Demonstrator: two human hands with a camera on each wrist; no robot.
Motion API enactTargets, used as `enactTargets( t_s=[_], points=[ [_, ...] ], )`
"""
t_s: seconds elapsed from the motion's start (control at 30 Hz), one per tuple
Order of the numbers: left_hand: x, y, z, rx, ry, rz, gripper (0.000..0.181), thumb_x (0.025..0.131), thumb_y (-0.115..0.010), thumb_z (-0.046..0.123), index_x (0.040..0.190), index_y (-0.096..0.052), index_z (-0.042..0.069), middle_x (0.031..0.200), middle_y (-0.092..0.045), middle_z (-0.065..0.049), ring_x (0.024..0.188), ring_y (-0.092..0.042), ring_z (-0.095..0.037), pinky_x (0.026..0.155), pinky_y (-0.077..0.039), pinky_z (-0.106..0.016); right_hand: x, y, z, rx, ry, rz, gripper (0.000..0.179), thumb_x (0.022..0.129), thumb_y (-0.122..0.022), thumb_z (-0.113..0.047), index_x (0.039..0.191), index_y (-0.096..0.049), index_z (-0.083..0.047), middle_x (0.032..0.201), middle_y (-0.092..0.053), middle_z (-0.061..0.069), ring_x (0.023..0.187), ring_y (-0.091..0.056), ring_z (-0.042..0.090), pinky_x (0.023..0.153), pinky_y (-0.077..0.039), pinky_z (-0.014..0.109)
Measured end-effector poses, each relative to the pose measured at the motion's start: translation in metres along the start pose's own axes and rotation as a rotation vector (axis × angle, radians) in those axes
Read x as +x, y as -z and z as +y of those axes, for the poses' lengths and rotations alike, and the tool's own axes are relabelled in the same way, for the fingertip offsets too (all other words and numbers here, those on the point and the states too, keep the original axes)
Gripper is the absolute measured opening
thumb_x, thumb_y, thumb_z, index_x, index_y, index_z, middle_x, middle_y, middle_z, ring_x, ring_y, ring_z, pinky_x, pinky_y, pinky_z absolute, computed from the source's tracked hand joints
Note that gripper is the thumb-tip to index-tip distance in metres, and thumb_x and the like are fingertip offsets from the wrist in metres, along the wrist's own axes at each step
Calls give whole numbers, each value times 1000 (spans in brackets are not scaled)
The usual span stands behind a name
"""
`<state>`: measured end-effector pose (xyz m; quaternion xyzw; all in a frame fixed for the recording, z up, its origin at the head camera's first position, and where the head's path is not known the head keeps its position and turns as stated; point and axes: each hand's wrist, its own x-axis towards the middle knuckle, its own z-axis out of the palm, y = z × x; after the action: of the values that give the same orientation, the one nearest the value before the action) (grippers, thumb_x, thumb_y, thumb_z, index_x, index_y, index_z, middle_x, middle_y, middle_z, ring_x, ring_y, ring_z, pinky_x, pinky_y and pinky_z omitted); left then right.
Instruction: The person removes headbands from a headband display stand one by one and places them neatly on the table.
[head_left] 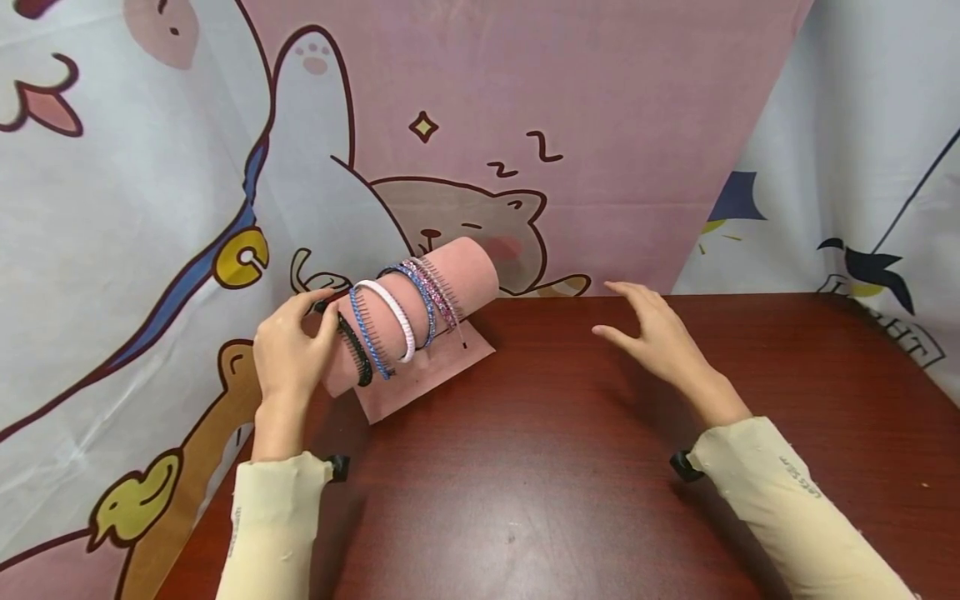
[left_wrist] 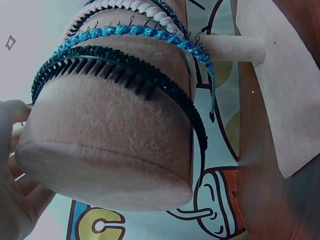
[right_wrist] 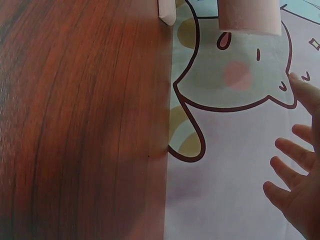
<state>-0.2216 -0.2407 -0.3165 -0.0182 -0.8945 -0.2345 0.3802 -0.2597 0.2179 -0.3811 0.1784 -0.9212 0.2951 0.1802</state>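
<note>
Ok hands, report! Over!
Left hand at left end of pink stand, grip unclear. Right hand empty, touching nothing. Headbands around stand. Nothing seen blocking right hand.

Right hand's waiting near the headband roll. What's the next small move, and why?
I'd probably bring the right hand in to steady the roll by its bare right end: that hand is empty and apart from it, while the left hand is at the other end, beside the black headband.

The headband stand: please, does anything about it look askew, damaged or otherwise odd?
Only slightly: the pink stand sits at a slant, its base not square with the back edge of the table. I see no spill, and no break in the headbands where they are visible.
</note>
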Motion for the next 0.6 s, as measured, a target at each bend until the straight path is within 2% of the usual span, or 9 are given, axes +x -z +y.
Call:
enactTargets(
  t_s=[0.4, 0.6],
  points=[
    [-5, -1, -5, -14, -1, 51, 25, 95, -64, 26, 112, -75, 11, 112, -75, -13, 104, -70, -35, 86, -52, -52, 2, -7, -8, 15, 14, -7, 70, 88, -75, -36, 146, -47, -8, 146, -50, 17, 139, -41, 38, 113, -32, 59],
    [-8, -3, -9, -53, -15, 80, 24, 94, -66, 23, 112, -74, 9, 111, -75, -14, 105, -69, -35, 87, -52, -50, 4, -10, -11, 34, 20, -7, 70, 88, -75, -35, 145, -47, -7, 147, -50, 16, 139, -42, 38, 114, -32, 58]
  ],
)
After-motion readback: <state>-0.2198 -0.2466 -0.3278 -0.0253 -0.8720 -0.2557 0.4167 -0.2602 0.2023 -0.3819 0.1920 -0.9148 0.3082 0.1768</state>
